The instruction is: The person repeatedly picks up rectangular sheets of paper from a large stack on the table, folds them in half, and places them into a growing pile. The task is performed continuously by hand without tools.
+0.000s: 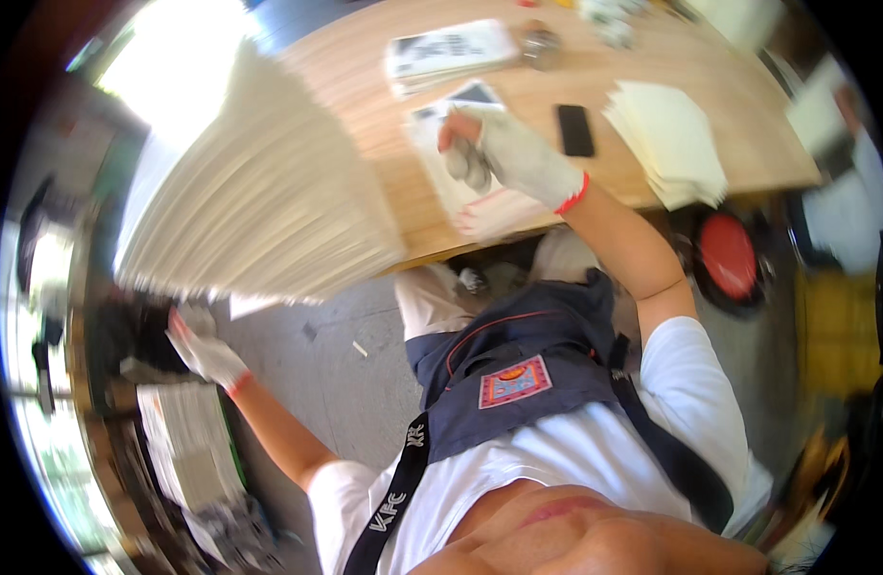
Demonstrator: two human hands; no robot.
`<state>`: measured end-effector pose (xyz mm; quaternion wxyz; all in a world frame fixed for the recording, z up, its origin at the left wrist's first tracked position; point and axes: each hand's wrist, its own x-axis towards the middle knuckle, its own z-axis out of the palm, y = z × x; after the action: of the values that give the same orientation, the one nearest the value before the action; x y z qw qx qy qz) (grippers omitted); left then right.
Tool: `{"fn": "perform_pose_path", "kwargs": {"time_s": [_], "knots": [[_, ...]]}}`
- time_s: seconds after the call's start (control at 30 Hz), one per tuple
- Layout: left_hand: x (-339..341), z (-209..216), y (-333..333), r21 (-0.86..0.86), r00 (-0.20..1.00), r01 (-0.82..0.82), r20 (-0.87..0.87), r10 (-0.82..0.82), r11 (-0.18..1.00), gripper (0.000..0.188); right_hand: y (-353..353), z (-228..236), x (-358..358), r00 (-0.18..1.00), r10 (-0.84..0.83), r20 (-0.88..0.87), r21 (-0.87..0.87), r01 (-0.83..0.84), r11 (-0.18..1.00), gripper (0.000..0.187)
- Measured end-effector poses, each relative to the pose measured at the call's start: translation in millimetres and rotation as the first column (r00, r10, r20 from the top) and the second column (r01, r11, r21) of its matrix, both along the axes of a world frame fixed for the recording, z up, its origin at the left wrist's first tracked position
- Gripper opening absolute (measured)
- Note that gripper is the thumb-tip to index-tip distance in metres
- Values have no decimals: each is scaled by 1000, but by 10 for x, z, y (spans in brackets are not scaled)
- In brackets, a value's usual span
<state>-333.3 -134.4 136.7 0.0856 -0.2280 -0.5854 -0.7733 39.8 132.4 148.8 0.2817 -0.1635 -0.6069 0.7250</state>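
My right hand [506, 156], in a pale glove with a red cuff and bare fingertips, is above a small pile of printed sheets [430, 144] at the table's near edge. Its fingers are curled in; whatever they may hold is hidden. My left hand [207, 351], gloved the same way, is out to the left with its fingers stretched out. Nothing shows in it. Just beyond it, a very tall stack of white paper [269, 206] rises at the table's left side, slightly blurred. I cannot tell whether the left fingertips touch the stack.
On the wooden table [365, 62] lie a printed stack [453, 50], a glass jar [539, 46], a black phone [575, 130] and fanned white sheets [666, 144]. A red round stool [727, 255] stands at right. More piled paper [190, 441] is low at left. Another person is partly visible far right.
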Motion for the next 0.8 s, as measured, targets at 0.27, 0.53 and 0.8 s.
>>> {"fn": "perform_pose_path", "kwargs": {"time_s": [0.27,0.53,0.8], "knots": [[1297,-2775,-140,-296,814,464,515,-270,835,13,148,-1599,2357,451,-789,417,-46,877,477,25],[2486,-2020,964,-755,473,465,-231,-850,464,12,699,-1791,2888,539,-681,495,-384,839,385,25],[2628,-1660,2345,-782,335,41,-575,-746,622,22,669,-1779,2798,435,-819,374,-417,868,270,13]]}}
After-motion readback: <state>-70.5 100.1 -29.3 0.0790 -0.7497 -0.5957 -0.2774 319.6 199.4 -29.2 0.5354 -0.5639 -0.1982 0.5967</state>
